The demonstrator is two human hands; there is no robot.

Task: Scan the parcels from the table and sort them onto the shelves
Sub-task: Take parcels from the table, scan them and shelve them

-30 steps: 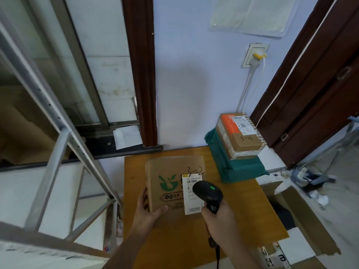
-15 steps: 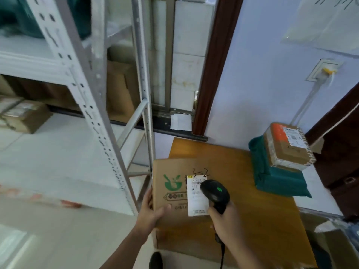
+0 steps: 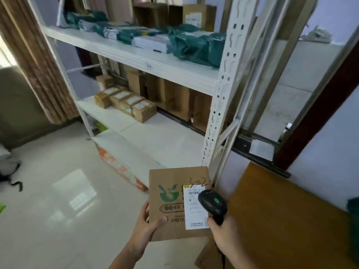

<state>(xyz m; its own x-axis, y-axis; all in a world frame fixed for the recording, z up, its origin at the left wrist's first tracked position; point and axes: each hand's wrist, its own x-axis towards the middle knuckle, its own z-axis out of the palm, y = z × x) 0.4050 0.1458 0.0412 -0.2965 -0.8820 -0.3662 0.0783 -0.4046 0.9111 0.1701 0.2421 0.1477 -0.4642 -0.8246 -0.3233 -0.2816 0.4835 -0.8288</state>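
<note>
On the far left I see a brown pleated curtain and the pale glossy tiled floor, and next to them stands the white metal shelf rack where the parcels must go. Its upper board carries green plastic mailer bags, and the board below it has a row of small brown cartons with white labels near the front edge; the rest of that board is free, so I judge there is room for one more. Lower, in the middle, my left hand grips the flat brown cardboard parcel with a green bowl logo by its left edge, thumb on top, so the face with the white shipping label is turned up to me. The handwritten mark above the label probably tells the shelf place, but I cannot read it surely. My right hand has its grip closed around the handle of the black handheld barcode scanner, whose head hangs over the label to read the barcode. The parcel is in the air in front of the rack, left of the orange-brown wooden desk.
</note>
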